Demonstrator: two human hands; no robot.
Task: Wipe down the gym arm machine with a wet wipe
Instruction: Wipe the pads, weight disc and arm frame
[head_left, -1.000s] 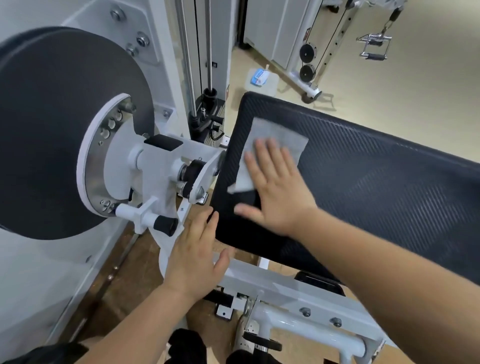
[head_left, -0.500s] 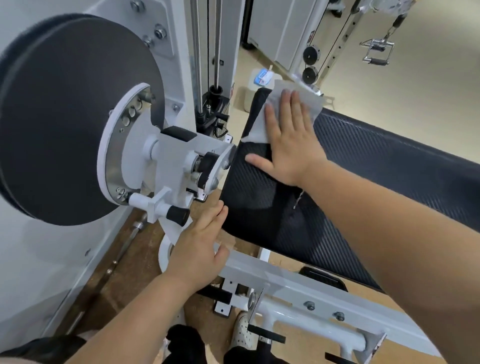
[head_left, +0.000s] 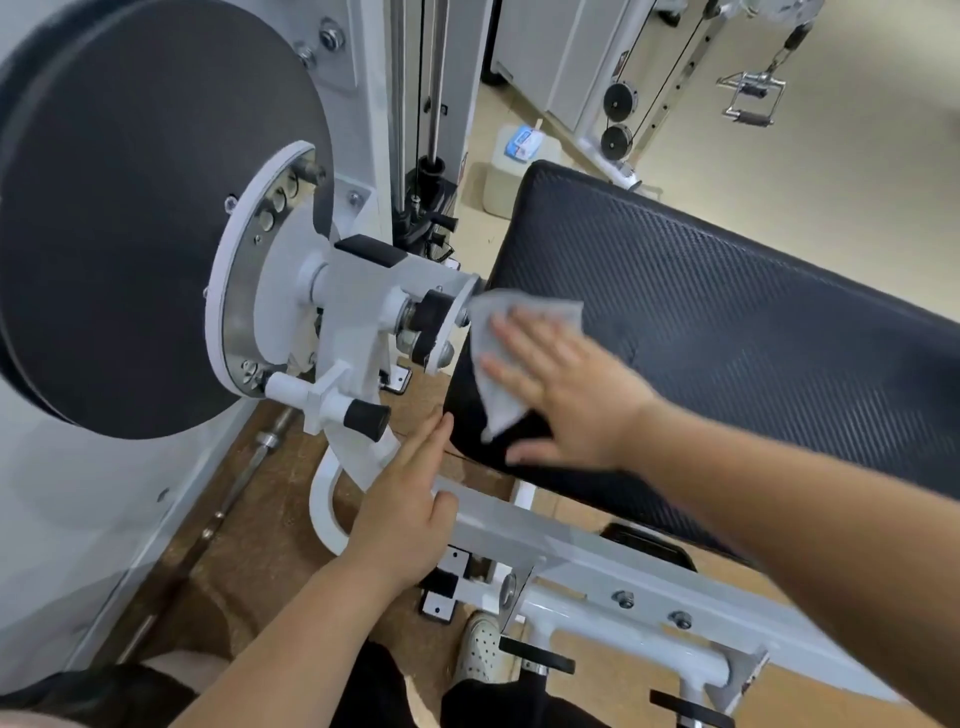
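Observation:
The arm machine's black textured pad (head_left: 727, 322) slopes across the right half of the head view, above a white frame bar (head_left: 571, 561). A white wet wipe (head_left: 493, 358) lies on the pad's near left corner. My right hand (head_left: 566, 395) presses it flat with straight, spread fingers. My left hand (head_left: 410, 504) rests with straight fingers against the pad's lower left edge and the white frame. A large black disc (head_left: 145, 208) with a white pivot hub (head_left: 353, 322) fills the left.
A pack of wipes (head_left: 523, 143) sits on a pale container on the floor beyond the pad. A cable machine with pulleys (head_left: 618, 117) and a hanging handle (head_left: 748, 98) stands at the back right. A steel bar (head_left: 228, 499) lies on the floor below the disc. My shoe (head_left: 480, 649) is under the frame.
My right hand has slid the wipe from the pad's far top-left edge back down to its near left corner. The left hand has stayed at the pad's lower edge.

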